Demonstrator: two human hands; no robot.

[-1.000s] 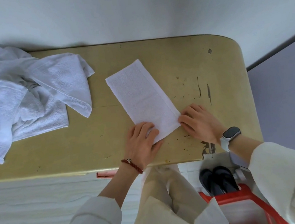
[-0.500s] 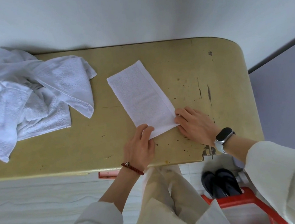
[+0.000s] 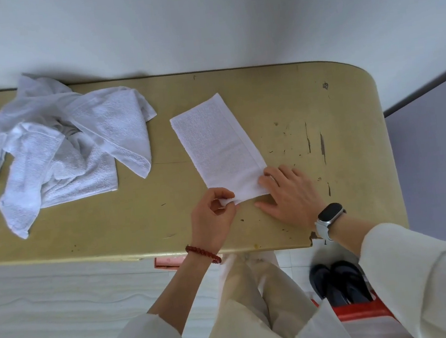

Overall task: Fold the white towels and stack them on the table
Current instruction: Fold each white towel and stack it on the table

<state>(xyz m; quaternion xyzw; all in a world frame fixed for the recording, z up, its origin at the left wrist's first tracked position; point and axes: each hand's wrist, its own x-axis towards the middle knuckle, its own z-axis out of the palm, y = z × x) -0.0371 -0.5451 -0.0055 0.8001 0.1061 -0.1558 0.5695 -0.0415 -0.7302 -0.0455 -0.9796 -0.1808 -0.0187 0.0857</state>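
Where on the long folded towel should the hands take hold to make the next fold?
Probably at the two near corners of the short end of the folded towel, coming from the person's side. It lies flat as a long strip running away across the table, so that end can lift over. The left hand already pinches one near corner; the right hand rests by the other.

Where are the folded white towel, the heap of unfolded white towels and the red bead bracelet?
folded white towel (image 3: 218, 147), head view, middle of its top face
heap of unfolded white towels (image 3: 76, 157), head view, centre
red bead bracelet (image 3: 202, 253), head view, beads
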